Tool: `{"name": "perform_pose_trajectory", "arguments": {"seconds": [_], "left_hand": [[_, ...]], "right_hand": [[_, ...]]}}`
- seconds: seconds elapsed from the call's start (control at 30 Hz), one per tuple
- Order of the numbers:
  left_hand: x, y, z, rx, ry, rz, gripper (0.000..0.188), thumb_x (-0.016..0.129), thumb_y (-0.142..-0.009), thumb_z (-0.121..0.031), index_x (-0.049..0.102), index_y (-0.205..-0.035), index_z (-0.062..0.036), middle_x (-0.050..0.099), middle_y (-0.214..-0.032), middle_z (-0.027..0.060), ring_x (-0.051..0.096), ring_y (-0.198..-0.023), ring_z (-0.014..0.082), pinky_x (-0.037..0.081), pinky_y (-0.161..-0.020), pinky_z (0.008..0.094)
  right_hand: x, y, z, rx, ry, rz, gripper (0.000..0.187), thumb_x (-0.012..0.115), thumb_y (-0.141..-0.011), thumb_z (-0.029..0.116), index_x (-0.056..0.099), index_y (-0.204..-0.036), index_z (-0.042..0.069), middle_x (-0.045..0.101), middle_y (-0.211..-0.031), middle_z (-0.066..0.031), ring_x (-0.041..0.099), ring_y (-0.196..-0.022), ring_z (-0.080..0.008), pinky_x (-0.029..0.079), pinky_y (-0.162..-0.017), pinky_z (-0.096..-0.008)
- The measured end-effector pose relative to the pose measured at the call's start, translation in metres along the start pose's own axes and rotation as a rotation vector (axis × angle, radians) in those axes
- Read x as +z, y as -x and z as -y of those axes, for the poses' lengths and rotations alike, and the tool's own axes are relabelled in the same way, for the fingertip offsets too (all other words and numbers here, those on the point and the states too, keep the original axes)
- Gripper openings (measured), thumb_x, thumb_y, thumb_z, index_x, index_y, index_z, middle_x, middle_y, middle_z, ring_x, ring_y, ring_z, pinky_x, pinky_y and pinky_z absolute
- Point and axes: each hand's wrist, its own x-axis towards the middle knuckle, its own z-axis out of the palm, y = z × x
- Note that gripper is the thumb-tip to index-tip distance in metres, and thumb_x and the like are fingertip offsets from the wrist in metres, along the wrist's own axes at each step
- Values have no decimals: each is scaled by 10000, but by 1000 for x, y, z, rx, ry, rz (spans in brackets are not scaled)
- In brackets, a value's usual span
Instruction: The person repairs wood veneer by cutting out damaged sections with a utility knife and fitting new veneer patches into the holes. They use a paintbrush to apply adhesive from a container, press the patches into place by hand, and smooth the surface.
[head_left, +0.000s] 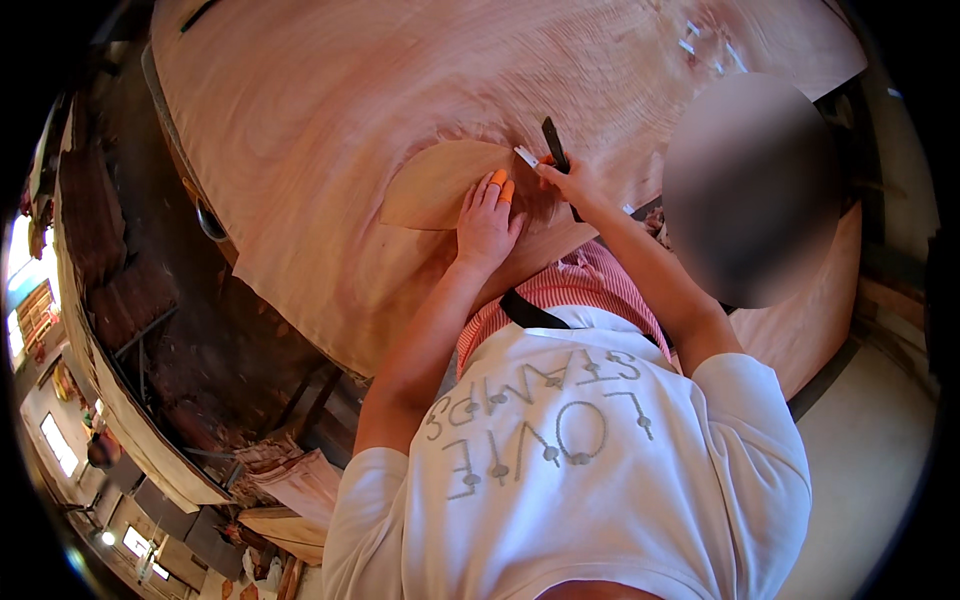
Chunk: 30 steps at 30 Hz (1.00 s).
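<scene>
My left hand (487, 226) lies with fingers stretched out on the edge of a pointed, leaf-shaped piece of wood veneer (428, 188). Orange finger covers sit on two of its fingertips. The veneer piece rests on a large reddish-brown veneer sheet (330, 120). Just right of the piece's tip, my right hand (574, 184) is closed round a slim black tool (553, 142) that looks like a utility knife. A small white strip (526, 157) sticks out at its fingertips. My fingers partly cover both.
Several short white strips (690, 45) lie on the sheet at the far right. A blurred oval (752, 190) hides part of the right side. Dark frames and brown sheets (130, 295) stand left, past the table edge. A dark thin object (197, 14) lies far left.
</scene>
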Motion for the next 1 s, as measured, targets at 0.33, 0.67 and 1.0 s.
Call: {"name": "perform_pose_trajectory", "arguments": {"seconds": [0.33,0.67,1.0], "left_hand": [[0,-12,7,-19,55,-48,434,624,-745,-207,530,-1123,-16,510,-1145,117,506,-1049,282,441,-872,356],[4,-41,4,37,-276,201,420,571,-775,-272,554,-1130,-47,497,-1170,87,413,-1136,245,390,-852,395],[-10,8,-55,430,62,448,215,589,-729,-260,647,-839,-85,550,-1066,151,498,-1062,280,419,-855,396]], "right_hand": [[18,-6,21,-23,166,-30,198,643,-793,203,608,-873,26,614,-658,-28,556,-609,-85,426,-554,-235],[7,-14,-14,44,158,-30,220,615,-827,275,595,-820,56,487,-554,25,418,-468,-54,291,-422,-211],[-37,178,103,-415,-399,71,201,529,-884,208,560,-907,10,487,-553,-12,430,-442,-74,332,-424,-220]]}}
